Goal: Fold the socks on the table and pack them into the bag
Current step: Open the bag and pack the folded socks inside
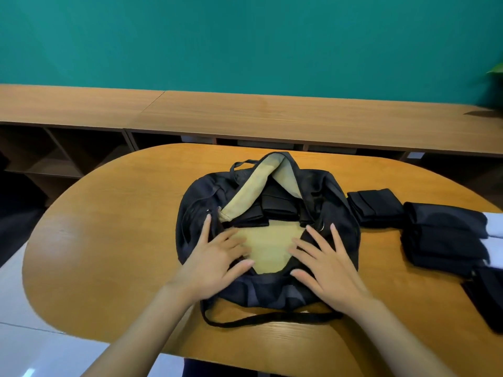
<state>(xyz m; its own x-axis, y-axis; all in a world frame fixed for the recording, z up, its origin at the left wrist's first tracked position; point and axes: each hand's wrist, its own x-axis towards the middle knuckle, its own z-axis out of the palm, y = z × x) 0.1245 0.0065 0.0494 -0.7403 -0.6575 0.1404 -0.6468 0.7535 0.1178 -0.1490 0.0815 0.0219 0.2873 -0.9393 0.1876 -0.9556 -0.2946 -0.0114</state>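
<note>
Left grip (215,257) and right grip (326,262), flat and empty, spread the bag (340,202).
Packing step (folded socks (443,235) lie at right): next, grasp one.

Teal wall (245,36), long low wooden shelving (272,115), oval wooden table (109,227), pale glossy floor (16,308).

The bag (196,202) lies on the table (109,227), with the left hand (215,257) and the right hand (326,265) resting side by side on its near half, one on each side of its open mouth. Just beyond both hands' fingertips the packed socks (275,205) lie inside the bag, and its strap (272,319) trails on the table nearer than the wrists. To the right of the right hand, outside the bag, the loose socks (446,235) lie in a row on the table, the farthest-back one just beside the bag
</note>
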